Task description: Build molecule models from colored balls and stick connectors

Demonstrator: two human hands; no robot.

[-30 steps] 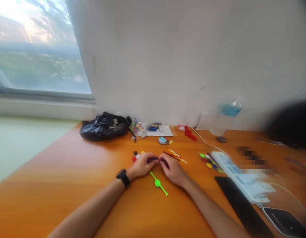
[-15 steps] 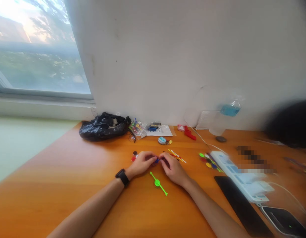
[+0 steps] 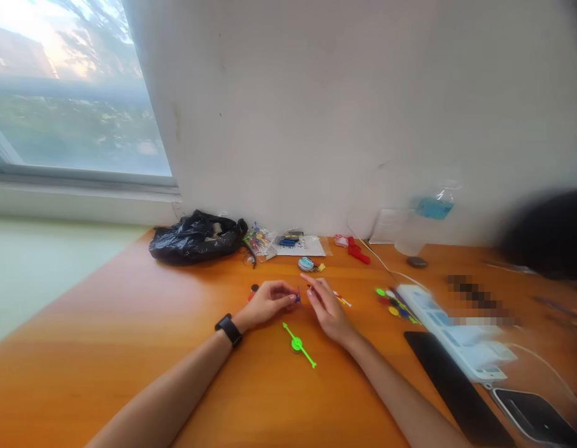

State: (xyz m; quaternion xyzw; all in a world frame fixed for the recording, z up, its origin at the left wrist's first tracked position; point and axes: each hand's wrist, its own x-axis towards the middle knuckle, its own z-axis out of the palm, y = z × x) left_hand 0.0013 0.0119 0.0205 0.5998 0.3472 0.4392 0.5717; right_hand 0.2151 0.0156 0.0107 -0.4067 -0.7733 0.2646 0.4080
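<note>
My left hand [image 3: 270,303], with a black watch on its wrist, pinches a small blue plastic arrow spinner [image 3: 297,298] between thumb and fingertips above the table. My right hand [image 3: 326,309] is just to the right of it, fingers extended and apart, with nothing in them. Nearer to me a green arrow spinner [image 3: 296,344] lies on the table, pointing up and left. Partly hidden behind my left hand are dark and red discs [image 3: 254,289]. Yellow and white arrows [image 3: 343,299] show in part behind my right hand.
At the back lie a black plastic bag [image 3: 195,239], clear packets of coloured parts [image 3: 261,239], a tape-like round case [image 3: 305,264] and a red toy [image 3: 358,251]. On the right are more coloured discs [image 3: 393,310], a white power strip [image 3: 451,330], a black slab [image 3: 456,386] and a dark-haired head [image 3: 549,233].
My right hand has let go of the blue piece and opened, its fingers lifting slightly apart to the right. The left hand keeps its pinch; the green spinner has not moved.
</note>
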